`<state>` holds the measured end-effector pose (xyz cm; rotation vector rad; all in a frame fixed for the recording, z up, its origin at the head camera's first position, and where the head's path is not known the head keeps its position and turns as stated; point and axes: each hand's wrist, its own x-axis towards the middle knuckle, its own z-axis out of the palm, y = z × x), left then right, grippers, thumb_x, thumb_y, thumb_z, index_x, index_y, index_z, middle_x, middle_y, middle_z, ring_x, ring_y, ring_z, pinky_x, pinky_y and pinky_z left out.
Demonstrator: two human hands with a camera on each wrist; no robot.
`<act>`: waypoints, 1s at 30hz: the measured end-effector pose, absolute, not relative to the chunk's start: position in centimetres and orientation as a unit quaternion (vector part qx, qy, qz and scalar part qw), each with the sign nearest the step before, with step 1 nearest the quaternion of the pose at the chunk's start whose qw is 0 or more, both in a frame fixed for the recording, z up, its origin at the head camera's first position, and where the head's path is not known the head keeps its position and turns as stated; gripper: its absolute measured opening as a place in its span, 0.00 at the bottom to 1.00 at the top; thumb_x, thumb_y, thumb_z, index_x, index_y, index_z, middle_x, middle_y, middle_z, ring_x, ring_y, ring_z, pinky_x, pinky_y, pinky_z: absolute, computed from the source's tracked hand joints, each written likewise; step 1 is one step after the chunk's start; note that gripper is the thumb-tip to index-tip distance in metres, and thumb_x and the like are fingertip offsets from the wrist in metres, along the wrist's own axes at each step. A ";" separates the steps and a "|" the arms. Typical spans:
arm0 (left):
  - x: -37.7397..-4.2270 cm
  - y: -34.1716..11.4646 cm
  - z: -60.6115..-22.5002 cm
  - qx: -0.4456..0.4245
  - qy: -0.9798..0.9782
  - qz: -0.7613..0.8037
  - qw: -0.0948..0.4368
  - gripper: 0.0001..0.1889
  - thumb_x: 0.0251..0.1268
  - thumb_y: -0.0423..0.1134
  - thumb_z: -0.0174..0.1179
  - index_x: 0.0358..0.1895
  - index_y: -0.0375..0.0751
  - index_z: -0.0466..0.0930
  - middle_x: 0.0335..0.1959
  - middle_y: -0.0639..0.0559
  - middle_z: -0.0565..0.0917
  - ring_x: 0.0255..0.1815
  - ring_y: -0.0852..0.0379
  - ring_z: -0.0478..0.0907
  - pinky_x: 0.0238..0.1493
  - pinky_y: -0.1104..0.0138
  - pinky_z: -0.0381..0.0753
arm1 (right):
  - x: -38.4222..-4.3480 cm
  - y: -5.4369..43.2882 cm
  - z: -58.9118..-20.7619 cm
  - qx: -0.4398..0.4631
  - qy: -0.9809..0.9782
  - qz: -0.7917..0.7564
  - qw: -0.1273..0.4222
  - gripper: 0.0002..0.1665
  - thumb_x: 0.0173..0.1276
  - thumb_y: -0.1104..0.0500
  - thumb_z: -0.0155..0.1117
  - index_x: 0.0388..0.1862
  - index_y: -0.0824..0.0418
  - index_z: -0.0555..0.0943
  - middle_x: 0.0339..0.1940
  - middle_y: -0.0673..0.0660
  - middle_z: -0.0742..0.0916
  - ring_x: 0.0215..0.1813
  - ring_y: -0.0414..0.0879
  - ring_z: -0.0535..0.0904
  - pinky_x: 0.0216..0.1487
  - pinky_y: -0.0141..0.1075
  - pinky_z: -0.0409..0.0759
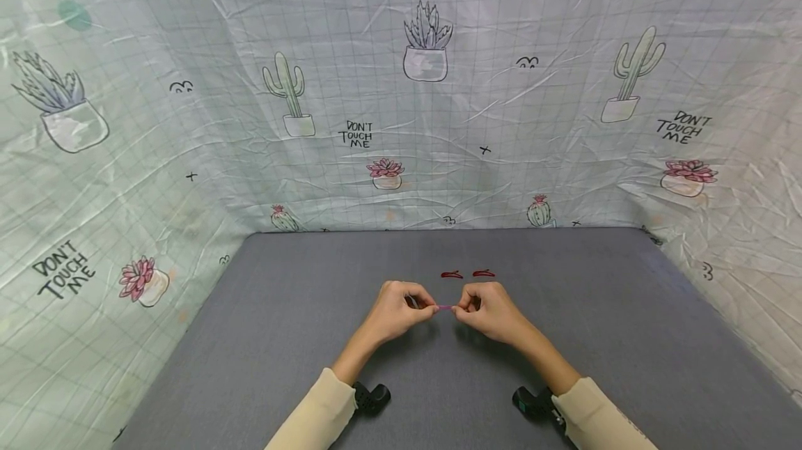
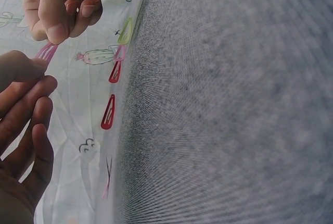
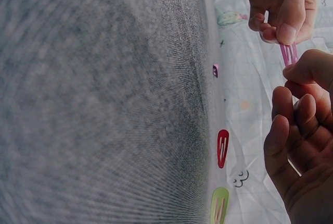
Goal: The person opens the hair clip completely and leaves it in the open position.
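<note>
Between both hands, just above the grey table, a pink snap hair clip (image 1: 445,307) is held by its two ends. The left hand (image 1: 404,307) pinches one end between thumb and index finger. Thumb and fingertips of the right hand (image 1: 491,307) pinch the other end. In the left wrist view the pink clip (image 2: 47,52) shows its slotted frame, partly covered by the fingertips. Beyond the hands lie two red hair clips (image 1: 452,274), side by side. Both wrist views also show a yellow-green clip (image 2: 125,31) and a smaller pink piece (image 3: 215,71).
The grey tabletop (image 1: 301,311) runs back to a hanging sheet (image 1: 388,109) printed with cacti, which also closes both sides. Black wrist devices (image 1: 372,399) sit under the sleeves. A thin dark and pink item (image 2: 107,177) lies near the red clips; its kind is unclear.
</note>
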<state>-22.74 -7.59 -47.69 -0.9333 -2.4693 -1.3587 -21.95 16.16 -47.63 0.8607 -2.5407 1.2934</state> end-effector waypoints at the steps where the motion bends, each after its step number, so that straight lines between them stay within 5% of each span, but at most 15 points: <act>1: -22.7 -7.6 -47.7 -0.314 -0.828 -0.456 0.088 0.04 0.60 0.34 0.73 0.28 0.47 0.91 0.24 0.56 0.88 0.23 0.66 0.79 0.28 0.73 0.81 | -22.0 16.2 -47.6 0.288 -0.851 0.432 0.083 0.15 0.60 0.68 0.73 0.21 0.53 0.80 0.20 0.45 0.82 0.20 0.31 0.69 0.22 0.29 0.71; 30: -22.5 -7.3 -47.8 -0.304 -0.833 -0.454 0.089 0.04 0.59 0.35 0.72 0.28 0.48 0.91 0.24 0.56 0.88 0.24 0.67 0.79 0.27 0.73 0.80 | -21.7 16.1 -47.5 0.286 -0.852 0.430 0.087 0.14 0.59 0.68 0.73 0.20 0.53 0.80 0.19 0.45 0.81 0.20 0.31 0.68 0.21 0.29 0.70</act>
